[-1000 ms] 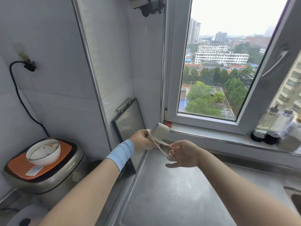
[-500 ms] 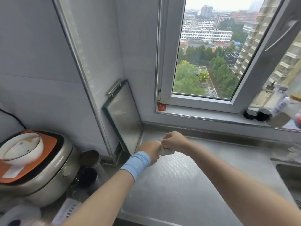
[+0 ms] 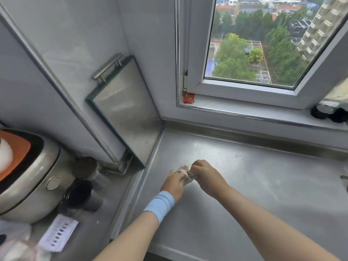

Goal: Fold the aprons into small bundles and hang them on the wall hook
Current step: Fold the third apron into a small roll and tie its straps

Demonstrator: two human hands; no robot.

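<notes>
A small beige apron bundle (image 3: 188, 180) is almost hidden between my two hands, low over the steel counter (image 3: 244, 185). My left hand (image 3: 176, 182), with a light blue wristband, grips the bundle, and a beige strap runs across its fingers. My right hand (image 3: 204, 175) pinches the strap and the bundle's edge from the right. The two hands touch. No wall hook is in view.
A steel board with a handle (image 3: 128, 108) leans in the corner. At left stand a rice cooker (image 3: 28, 176) and dark metal cups (image 3: 81, 194). Dark bottle caps (image 3: 327, 112) sit on the window sill at right. A sink edge shows at far right.
Both hands have come down from in front of the window to just above the counter. The strap, stretched out between the hands before, is now drawn tight against the bundle. My view has tilted down.
</notes>
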